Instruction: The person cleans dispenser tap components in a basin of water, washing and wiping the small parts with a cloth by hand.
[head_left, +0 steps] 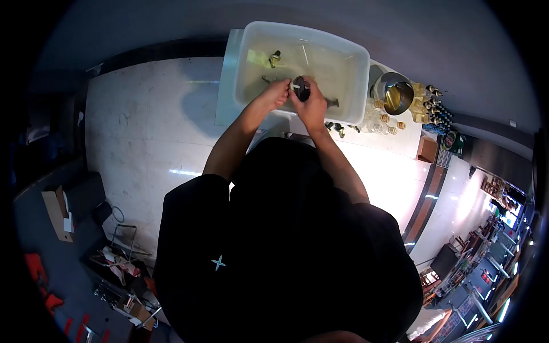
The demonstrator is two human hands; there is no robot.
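My right hand grips a dark, rounded piece with a pale strip across it, over a white plastic tub. Close beside it, my left hand has its fingers pinched together at the piece's left edge. What lies between those fingers is too small to make out. Shallow, yellowish liquid covers the tub's bottom. A small black-and-brass fitting lies in it at the upper left. Another small dark piece rests in the tub right of my right hand.
Right of the tub stand a shiny metal pot, clear glass pieces with gold-coloured rings and several dark-topped bottles. Dark fittings lie along the tub's near side. A cardboard box sits farther right. Another person's arm shows at lower right.
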